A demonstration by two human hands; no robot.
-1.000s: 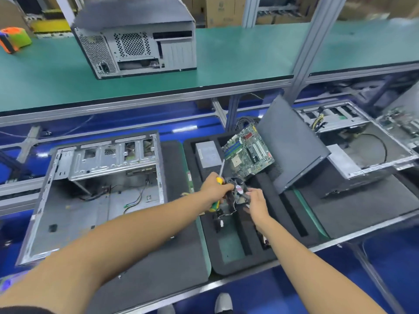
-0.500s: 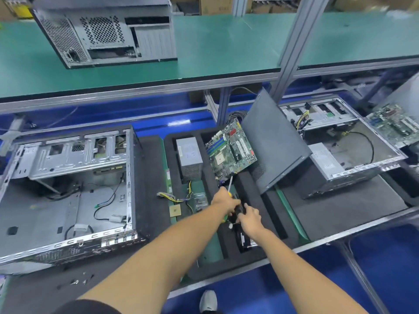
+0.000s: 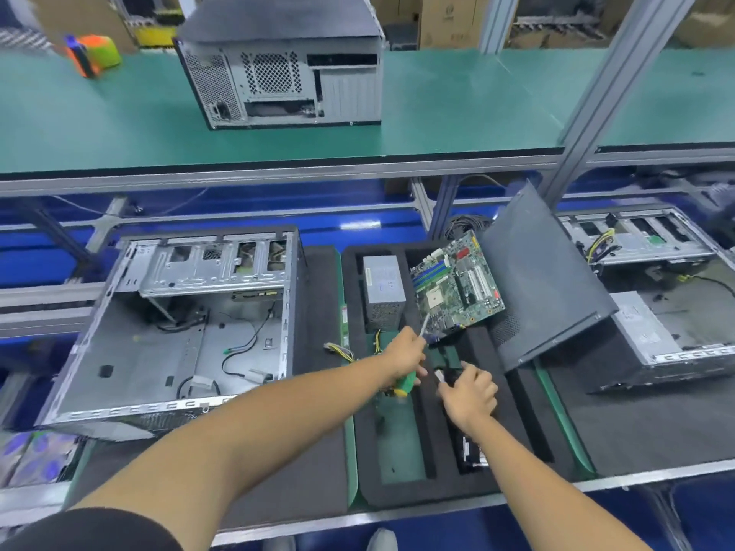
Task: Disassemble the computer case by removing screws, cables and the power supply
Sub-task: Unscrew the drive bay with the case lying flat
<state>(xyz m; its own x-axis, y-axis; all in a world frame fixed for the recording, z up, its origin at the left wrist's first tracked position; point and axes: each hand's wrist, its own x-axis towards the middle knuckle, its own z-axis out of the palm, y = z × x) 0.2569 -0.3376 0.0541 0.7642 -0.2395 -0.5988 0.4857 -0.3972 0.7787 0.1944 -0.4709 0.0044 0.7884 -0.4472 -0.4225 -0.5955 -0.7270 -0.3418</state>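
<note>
The computer case [image 3: 175, 332] lies on its side at the left of the lower bench, open side up. It is nearly gutted: a bare grey floor, a silver drive cage along the far edge, and a few thin black and green-tipped cables trailing near the right wall. No power supply or board is left inside that I can see.

Just right of it sits the black foam tray [image 3: 401, 491], where the removed parts rest: the grey power supply [image 3: 384, 290] in a far slot and the green motherboard [image 3: 457, 288] propped tilted beside it. The left hand [image 3: 403, 357] is closed round the green-handled screwdriver [image 3: 405, 385], shaft pointing up toward the motherboard. The right hand [image 3: 469, 393], fingers curled, holds a small dark part over a tray slot; what the part is I cannot tell. A second ago both hands held it higher, near the board's lower edge; now they are lower and nearer, the part down at the slot. I judge it is being put away, another piece off the case.

Further right a dark side panel [image 3: 541, 280] leans against a second open case [image 3: 668, 312].
</note>
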